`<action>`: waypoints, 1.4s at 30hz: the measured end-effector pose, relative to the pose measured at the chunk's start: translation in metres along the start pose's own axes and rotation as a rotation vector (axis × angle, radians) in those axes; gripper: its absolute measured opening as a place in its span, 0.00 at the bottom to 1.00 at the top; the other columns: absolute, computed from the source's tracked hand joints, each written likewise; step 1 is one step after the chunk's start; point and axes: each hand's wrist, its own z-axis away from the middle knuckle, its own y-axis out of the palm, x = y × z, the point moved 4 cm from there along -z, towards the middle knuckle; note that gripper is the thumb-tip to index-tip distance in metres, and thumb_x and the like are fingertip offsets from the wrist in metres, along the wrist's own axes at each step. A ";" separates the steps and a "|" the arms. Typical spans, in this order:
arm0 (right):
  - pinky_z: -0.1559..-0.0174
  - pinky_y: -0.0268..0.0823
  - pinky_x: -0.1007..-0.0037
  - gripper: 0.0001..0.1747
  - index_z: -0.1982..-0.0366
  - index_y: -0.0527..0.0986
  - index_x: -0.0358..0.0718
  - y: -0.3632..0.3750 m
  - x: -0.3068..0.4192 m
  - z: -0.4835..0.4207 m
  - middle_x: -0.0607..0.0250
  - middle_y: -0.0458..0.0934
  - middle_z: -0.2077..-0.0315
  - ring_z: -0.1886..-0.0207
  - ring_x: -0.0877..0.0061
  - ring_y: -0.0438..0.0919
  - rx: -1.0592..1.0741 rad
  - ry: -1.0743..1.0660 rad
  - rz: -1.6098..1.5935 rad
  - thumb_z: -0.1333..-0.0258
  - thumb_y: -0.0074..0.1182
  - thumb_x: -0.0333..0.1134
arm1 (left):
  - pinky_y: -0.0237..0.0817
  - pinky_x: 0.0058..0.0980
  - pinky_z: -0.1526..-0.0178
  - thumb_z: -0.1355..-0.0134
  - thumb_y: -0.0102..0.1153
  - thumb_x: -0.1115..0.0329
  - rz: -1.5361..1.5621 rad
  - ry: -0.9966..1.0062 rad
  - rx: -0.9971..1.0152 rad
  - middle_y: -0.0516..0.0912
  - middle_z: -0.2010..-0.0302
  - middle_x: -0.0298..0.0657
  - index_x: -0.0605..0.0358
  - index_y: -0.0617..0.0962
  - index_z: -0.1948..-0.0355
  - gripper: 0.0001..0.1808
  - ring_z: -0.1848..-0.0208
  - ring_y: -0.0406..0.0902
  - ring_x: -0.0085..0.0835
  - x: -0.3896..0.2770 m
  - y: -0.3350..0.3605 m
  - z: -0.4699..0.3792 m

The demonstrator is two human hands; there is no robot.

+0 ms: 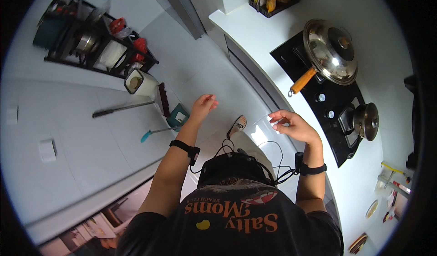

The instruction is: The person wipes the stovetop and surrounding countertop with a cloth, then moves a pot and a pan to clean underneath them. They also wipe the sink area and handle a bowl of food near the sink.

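My left hand [204, 106] hangs over the tiled floor with loosely curled fingers and holds nothing. Nearest to it are a teal dustpan [178, 117] and a broom [162, 101] by the wall. My right hand [294, 125] is empty too, thumb and fingers apart, beside the front edge of the white countertop [245, 24]. To its right, a black gas cooktop [309, 90] carries a lidded steel wok [327, 56] with a wooden handle. A smaller lidded pot [366, 121] stands on the other burner. Neither hand touches the cookware.
A black storage rack [87, 60] holds a pot, bowls and red bags by the left wall. Next to it is a white waste bin [145, 83]. A dark basket of bottles [275, 0] sits at the counter's far end. Black cables [285, 177] run between my wrist straps and waist.
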 end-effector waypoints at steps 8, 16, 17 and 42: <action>0.55 0.75 0.72 0.23 0.43 0.74 0.36 -0.005 -0.017 -0.058 0.62 0.80 0.53 0.57 0.76 0.80 -0.173 0.236 -0.226 0.35 0.59 0.39 | 0.72 0.31 0.48 0.36 0.64 0.64 -0.215 0.313 0.081 0.81 0.46 0.42 0.59 0.75 0.40 0.24 0.51 0.80 0.33 -0.030 -0.015 -0.167; 0.54 0.73 0.75 0.21 0.43 0.73 0.36 0.037 -0.047 -0.059 0.64 0.81 0.54 0.55 0.79 0.79 -0.423 0.530 -0.408 0.33 0.57 0.37 | 0.70 0.31 0.44 0.42 0.63 0.79 -0.312 0.324 -0.010 0.73 0.36 0.41 0.55 0.66 0.31 0.37 0.45 0.76 0.33 -0.077 -0.002 -0.392; 0.54 0.73 0.75 0.21 0.44 0.73 0.37 0.042 -0.052 -0.063 0.64 0.81 0.54 0.55 0.79 0.79 -0.505 0.551 -0.495 0.33 0.57 0.38 | 0.69 0.30 0.43 0.42 0.63 0.80 -0.221 0.209 -0.065 0.75 0.37 0.40 0.56 0.68 0.33 0.35 0.45 0.76 0.32 -0.079 -0.002 -0.409; 0.53 0.71 0.73 0.18 0.47 0.75 0.40 0.100 -0.084 -0.147 0.64 0.82 0.56 0.54 0.78 0.79 -1.101 0.595 -0.803 0.30 0.52 0.43 | 0.67 0.28 0.43 0.47 0.55 0.86 -0.403 0.595 0.339 0.82 0.50 0.42 0.57 0.73 0.53 0.20 0.47 0.78 0.32 -0.062 -0.029 -0.461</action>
